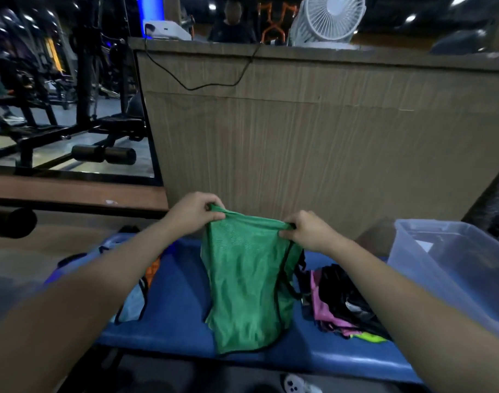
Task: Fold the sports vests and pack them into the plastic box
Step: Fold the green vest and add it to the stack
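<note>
We see green mesh vest (248, 282) held up over blue worktop (180, 313), lower hem draped on padding. Left hand (195, 212) fingers pinch one top corner, right hand (306, 229) fingers pinch other. Pink-black vest heap (339, 304) lies right of it; clear plastic box (452, 268) beyond. Light-blue and orange vests (137, 293) lie left.

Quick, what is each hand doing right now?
Left hand: pinching the green vest's top edge.
Right hand: gripping the same edge's other end.
</note>
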### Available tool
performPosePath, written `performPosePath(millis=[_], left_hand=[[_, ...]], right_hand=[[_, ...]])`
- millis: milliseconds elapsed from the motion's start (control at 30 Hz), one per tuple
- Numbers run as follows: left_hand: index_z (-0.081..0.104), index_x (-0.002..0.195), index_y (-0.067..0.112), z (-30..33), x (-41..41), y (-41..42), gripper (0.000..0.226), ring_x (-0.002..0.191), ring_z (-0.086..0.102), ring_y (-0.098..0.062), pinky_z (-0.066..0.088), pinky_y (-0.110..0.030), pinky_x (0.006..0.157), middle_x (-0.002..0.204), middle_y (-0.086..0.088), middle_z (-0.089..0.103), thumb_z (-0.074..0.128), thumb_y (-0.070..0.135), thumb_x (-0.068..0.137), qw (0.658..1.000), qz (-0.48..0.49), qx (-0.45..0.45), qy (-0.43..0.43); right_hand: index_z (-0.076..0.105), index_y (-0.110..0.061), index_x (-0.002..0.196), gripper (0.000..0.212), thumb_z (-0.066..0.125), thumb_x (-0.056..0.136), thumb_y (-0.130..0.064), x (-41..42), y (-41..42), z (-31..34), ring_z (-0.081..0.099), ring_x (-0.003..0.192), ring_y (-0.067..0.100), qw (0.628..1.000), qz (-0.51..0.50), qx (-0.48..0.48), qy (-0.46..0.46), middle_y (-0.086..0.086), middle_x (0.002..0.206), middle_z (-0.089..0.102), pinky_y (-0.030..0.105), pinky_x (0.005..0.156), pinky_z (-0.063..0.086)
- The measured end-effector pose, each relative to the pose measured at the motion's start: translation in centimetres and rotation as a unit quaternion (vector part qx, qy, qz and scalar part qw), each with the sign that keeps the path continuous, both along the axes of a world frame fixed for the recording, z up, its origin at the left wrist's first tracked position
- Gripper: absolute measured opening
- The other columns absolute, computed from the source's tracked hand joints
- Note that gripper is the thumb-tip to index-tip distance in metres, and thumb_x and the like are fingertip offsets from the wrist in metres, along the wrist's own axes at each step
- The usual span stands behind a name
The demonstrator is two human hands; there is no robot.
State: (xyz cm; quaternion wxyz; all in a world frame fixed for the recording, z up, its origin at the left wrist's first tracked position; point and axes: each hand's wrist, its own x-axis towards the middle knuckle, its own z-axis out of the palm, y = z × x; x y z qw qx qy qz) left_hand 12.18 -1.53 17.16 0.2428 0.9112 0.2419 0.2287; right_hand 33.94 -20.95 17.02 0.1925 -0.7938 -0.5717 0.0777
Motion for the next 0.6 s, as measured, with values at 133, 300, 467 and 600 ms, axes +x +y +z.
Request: performPosePath(millis=[133,300,467,600], left_hand=[[0.069,0.086,0.033,-3.8,2.7,2.3,0.007,0.085,0.062,-0.002,0.053,-0.034,0.078,0.091,0.017,0.068,0.074,0.029,0.088,0.999,0.031,0.019,0.032],[0.064,0.101,0.029,-7.8,1.9,2.4,0.007,0.103,0.055,-0.01,0.05,-0.036,0.081,0.105,0.012,0.059,0.065,0.025,0.094,0.986,-0.013,0.156,0.061],[0.061,0.097,0.028,-14.4,-2.5,0.9,0.023,0.095,0.053,-0.011,0.048,-0.031,0.064,0.1,0.01,0.056,0.069,0.011,0.084,0.953,-0.111,0.26,0.114],[0.062,0.094,0.032,-19.3,-4.3,-1.2,0.03,0.091,0.054,-0.007,0.045,-0.022,0.069,0.095,0.014,0.058,0.07,0.01,0.075,0.951,-0.151,0.218,0.16]], right_hand=[[0.072,-0.017,0.104,0.021,0.064,0.092,-0.032,1.8,3.1,-3.8,0.064,0.094,0.029,0.997,-0.022,-0.036,-0.066,0.009,0.096,0.07,0.034,0.076,0.05],[0.067,-0.017,0.107,0.02,0.064,0.089,-0.025,2.9,3.2,-6.8,0.062,0.105,0.03,0.981,0.05,0.015,-0.189,0.005,0.108,0.067,0.038,0.083,0.044],[0.064,-0.017,0.1,0.024,0.065,0.076,-0.014,0.9,1.6,-11.0,0.058,0.102,0.032,0.96,0.161,-0.052,-0.225,0.006,0.101,0.061,0.04,0.083,0.044],[0.065,-0.02,0.114,0.032,0.064,0.082,-0.025,-1.3,0.1,-13.8,0.052,0.117,0.028,0.935,0.182,-0.17,-0.251,0.007,0.118,0.058,0.038,0.096,0.039]])
